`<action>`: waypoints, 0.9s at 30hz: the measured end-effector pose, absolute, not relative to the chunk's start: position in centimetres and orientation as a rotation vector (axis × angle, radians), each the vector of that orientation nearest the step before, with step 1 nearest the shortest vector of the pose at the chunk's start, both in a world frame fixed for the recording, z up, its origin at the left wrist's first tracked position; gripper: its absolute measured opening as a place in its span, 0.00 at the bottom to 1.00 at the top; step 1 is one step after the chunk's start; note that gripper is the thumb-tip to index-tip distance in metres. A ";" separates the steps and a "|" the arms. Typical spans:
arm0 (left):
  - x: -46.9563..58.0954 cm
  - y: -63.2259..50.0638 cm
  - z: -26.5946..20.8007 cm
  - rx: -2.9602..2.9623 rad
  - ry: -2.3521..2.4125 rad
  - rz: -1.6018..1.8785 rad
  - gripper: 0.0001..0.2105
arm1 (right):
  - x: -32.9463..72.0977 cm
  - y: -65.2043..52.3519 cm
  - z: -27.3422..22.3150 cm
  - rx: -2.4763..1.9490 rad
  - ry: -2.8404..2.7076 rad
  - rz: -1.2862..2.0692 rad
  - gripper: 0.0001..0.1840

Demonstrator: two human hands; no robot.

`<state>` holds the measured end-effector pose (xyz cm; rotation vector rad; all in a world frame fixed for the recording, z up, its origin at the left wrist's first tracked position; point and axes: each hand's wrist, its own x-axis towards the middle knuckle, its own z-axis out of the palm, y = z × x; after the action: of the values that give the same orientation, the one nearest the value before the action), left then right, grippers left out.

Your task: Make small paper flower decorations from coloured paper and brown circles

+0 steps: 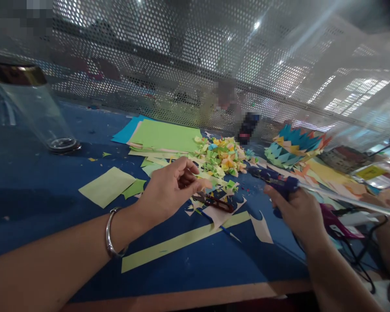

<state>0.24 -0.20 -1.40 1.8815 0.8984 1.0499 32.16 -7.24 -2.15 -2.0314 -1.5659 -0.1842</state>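
My right hand (pixel 300 216) is wrapped round a dark blue glue gun (pixel 276 180), its nozzle pointing left toward a heap of small folded paper pieces (pixel 225 156). A long clear glue stick (pixel 347 199) juts from the gun's back. My left hand (pixel 172 186), with a silver bangle on the wrist, hovers over paper scraps, fingers curled and thumb near the forefinger. Whether something small sits at those fingertips is unclear. Just beyond them lie dark red-handled scissors (pixel 219 203). A blue pen (pixel 227 232) crosses a long pale green paper strip (pixel 178 245).
Stacked coloured sheets (pixel 169 134) lie at the back, beside a perforated metal screen (pixel 182 86). A glass bottle (pixel 42 112) stands left. Right are a spiky paper ring (pixel 294 147), a magenta tool (pixel 339 225) with black cords, and another person's arm (pixel 388 229). The blue table (pixel 195 277) has a wooden edge.
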 end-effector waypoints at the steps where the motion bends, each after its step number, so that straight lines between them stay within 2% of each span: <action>1: 0.2 -0.2 -1.5 1.892 0.902 1.042 0.09 | 31.1 -7.8 -1.9 -2.033 -1.563 -0.121 0.30; 6: 0.2 -0.2 -1.5 1.910 0.919 1.038 0.08 | 26.4 -10.1 -1.0 -1.778 -1.682 0.134 0.26; 15: 0.3 -0.2 -1.6 1.933 0.945 1.009 0.07 | 23.8 -10.9 -0.9 -1.509 -1.957 -0.074 0.12; 22: 0.2 -0.4 -1.4 1.925 0.926 0.961 0.08 | 24.1 -10.6 -1.9 -1.460 -2.070 -0.181 0.10; 27: 0.2 -0.3 -1.5 1.912 0.879 0.955 0.08 | 24.1 -10.6 -2.1 -1.434 -2.095 -0.310 0.15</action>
<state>0.23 -0.33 -1.48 1.9125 0.8788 0.9547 24.07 -10.58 -2.08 -1.4345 -2.0946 -0.3101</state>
